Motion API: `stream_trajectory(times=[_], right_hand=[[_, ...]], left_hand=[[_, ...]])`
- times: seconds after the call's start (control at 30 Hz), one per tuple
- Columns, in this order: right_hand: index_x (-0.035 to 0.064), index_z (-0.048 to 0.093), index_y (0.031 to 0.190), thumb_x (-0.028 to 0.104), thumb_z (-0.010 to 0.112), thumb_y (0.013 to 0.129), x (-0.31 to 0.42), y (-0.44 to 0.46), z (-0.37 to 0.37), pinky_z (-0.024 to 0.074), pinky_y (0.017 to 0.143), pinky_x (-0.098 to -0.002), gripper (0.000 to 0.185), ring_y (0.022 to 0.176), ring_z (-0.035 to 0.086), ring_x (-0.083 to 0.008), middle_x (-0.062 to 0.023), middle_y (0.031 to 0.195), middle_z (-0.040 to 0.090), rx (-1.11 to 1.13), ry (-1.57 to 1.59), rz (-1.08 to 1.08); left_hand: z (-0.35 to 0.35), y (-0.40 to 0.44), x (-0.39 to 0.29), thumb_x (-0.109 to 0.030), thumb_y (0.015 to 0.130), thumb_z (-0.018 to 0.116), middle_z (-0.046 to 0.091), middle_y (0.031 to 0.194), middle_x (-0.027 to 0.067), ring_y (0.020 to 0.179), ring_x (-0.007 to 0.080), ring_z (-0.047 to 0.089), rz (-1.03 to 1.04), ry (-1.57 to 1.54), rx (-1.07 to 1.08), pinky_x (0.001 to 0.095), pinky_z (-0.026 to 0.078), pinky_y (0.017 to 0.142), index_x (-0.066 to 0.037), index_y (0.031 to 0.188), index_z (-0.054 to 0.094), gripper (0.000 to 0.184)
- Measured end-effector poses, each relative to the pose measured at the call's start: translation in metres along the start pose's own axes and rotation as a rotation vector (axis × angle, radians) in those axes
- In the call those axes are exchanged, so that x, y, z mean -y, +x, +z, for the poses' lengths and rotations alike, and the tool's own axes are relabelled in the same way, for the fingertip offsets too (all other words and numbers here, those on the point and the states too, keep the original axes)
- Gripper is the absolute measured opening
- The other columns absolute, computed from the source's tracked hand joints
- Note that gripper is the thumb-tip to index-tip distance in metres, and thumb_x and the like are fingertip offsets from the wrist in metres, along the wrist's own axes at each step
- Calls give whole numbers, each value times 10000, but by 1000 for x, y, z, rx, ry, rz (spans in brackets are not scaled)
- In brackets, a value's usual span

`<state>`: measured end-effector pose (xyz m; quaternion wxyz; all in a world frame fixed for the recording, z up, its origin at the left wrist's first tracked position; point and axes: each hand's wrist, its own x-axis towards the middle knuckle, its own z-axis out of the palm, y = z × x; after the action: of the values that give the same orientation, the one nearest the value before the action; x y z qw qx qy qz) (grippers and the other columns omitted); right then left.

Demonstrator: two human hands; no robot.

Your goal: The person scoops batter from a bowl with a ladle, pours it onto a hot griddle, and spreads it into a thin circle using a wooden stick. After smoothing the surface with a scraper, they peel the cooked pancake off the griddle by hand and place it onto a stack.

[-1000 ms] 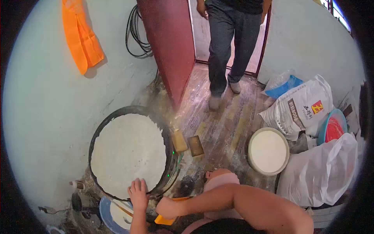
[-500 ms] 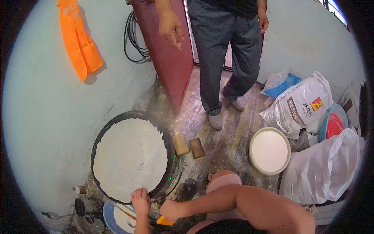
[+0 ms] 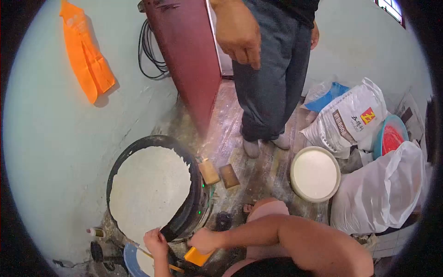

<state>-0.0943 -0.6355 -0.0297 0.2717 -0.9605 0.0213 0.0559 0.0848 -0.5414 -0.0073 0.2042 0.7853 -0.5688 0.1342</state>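
Note:
A large, thin, pale pancake (image 3: pixel 150 189) lies on a round black griddle (image 3: pixel 184 217), whose lower right part shows bare. My left hand (image 3: pixel 156 243) is closed at the pancake's near edge and appears to pinch it. Just right of it, my right hand (image 3: pixel 203 241) grips a yellow-orange scraper (image 3: pixel 198 256), held low in front of the griddle's rim. Beneath my left hand a blue-rimmed bowl (image 3: pixel 129 259) holds white batter, partly hidden by my forearm. A thin wooden stick (image 3: pixel 174 267) lies across the bowl.
Two small blocks, one tan (image 3: pixel 209 171) and one brown (image 3: pixel 229 176), sit beside the griddle. A tub of white powder (image 3: pixel 315 174), a flour sack (image 3: pixel 353 117) and a white plastic bag (image 3: pixel 378 194) stand right. Ahead stands a person, whose hand (image 3: pixel 240 34) reaches forward.
The pancake's near right edge has come away from the griddle's rim, baring black surface. My left hand has closed and moved slightly left. The other person has come closer, hand extended.

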Motion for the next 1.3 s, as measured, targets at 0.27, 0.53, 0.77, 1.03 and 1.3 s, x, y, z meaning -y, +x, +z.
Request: stream_trajectory(times=[0.27, 0.53, 0.77, 1.03, 1.3], right_hand=[[25, 624, 701, 218, 482, 743, -29, -18, -6, 490, 572, -436, 243, 679, 613, -318, -163, 697, 608, -250, 51, 257], [-37, 252, 1257, 399, 660, 671, -78, -22, -2, 452, 734, -409, 836, 860, 568, -360, -248, 978, 556, -452, 224, 813], [53, 160, 1330, 198, 738, 585, -91, -14, -35, 435, 798, -396, 955, 977, 514, -367, -223, 1114, 498, -914, 140, 474], [44, 630, 882, -17, 571, 674, -61, 5, -67, 461, 725, -286, 224, 870, 594, -215, -137, 935, 614, -779, 377, 212], [38, 610, 858, 64, 525, 728, 118, 106, -173, 456, 701, -314, 157, 764, 604, -258, -132, 801, 615, -611, 108, -132]], left_hand=[[-32, 0, 6, -6, 646, 543, 548, 719, 142, 708, 323, 507, -7, 62, -18, 418, 405, 645, -29, 771, 573, 131], [-87, -1, -3, -30, 674, 563, 589, 776, 102, 769, 282, 551, -75, -14, -125, 368, 454, 656, -51, 787, 596, 119], [-141, -12, -2, -16, 680, 552, 596, 812, 111, 742, 284, 574, -102, -68, -142, 354, 473, 630, -50, 807, 580, 135], [-200, -52, 52, -13, 754, 531, 593, 814, 135, 677, 220, 598, -338, -179, -244, 316, 470, 626, -17, 860, 581, 118], [-280, -109, 196, -131, 787, 518, 587, 662, 63, 626, 124, 540, -772, -274, -471, 272, 427, 597, 11, 804, 593, 162]])
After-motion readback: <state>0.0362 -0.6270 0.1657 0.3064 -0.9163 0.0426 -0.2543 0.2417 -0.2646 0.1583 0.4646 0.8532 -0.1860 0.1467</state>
